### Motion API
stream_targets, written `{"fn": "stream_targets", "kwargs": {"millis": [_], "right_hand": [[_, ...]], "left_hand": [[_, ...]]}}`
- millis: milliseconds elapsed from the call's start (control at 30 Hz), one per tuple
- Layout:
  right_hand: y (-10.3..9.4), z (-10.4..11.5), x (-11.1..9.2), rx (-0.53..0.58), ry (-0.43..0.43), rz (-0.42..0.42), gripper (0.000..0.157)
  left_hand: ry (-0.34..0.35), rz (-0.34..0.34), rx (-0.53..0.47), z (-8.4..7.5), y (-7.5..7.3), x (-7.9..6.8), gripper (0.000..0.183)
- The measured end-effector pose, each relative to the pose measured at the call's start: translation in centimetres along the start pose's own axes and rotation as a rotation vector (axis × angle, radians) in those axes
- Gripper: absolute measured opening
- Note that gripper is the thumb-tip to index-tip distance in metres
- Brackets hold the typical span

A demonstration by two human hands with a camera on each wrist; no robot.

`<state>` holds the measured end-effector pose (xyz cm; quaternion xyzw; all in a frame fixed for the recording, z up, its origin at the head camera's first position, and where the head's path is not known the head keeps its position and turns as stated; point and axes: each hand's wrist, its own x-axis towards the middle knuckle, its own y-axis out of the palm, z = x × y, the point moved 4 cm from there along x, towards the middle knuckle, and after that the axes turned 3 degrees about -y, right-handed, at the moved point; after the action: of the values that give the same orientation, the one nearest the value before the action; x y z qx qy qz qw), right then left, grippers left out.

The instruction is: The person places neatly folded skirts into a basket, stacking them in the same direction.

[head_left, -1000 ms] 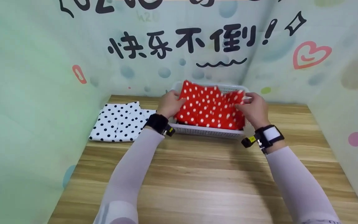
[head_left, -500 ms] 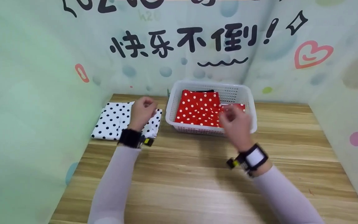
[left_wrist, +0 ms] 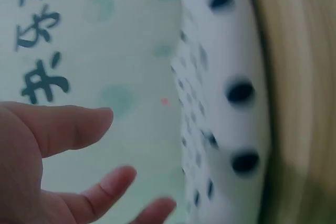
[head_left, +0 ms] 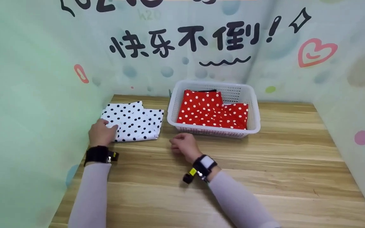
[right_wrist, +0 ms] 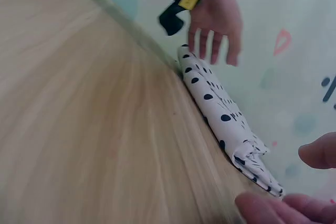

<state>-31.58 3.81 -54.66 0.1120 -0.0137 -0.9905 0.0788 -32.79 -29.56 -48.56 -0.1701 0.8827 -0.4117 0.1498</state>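
Note:
A folded white garment with black dots (head_left: 135,122) lies flat on the left side of the table. Over its left end hovers my left hand (head_left: 101,133), thumb and fingers spread apart; the left wrist view shows a gap between the fingers (left_wrist: 113,182) and the garment. My right hand (head_left: 185,146) is above the table between the garment and the basket's front, holding nothing. In the right wrist view its thumb (right_wrist: 320,153) stands away from the other fingers, with the garment's right end ahead. A folded red garment with white dots (head_left: 204,109) lies inside the white plastic basket (head_left: 255,110).
Something black (head_left: 212,91) peeks out behind the red garment in the basket. A printed cloth backdrop (head_left: 150,76) stands behind the wooden table (head_left: 265,183), and further panels of it flank the left and right sides.
Both hands have let go of the red garment, which now lies in the basket. They have moved left and nearer, the left one to the white garment's left end.

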Motion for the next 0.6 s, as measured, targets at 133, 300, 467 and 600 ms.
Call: {"fn": "stream_targets", "kwargs": {"millis": [133,300,467,600], "right_hand": [[2.1,-0.2,1.6,0.033,0.089,-0.062,0.051],[4.2,0.4,3.0,0.009,0.135,-0.126,0.059],[5.8,0.4,3.3,-0.039,0.143,-0.109,0.051],[6.0,0.1,2.7,-0.048,0.148,-0.063,0.032]], "left_hand": [[-0.067,-0.028,0.121,2.1,-1.1,2.2,0.065],[-0.094,0.088,0.226,3.8,-0.9,4.5,0.08],[0.037,0.131,0.312,4.4,-0.3,5.0,0.051],[0.159,0.173,0.358,4.2,-0.1,3.2,0.048]]}}
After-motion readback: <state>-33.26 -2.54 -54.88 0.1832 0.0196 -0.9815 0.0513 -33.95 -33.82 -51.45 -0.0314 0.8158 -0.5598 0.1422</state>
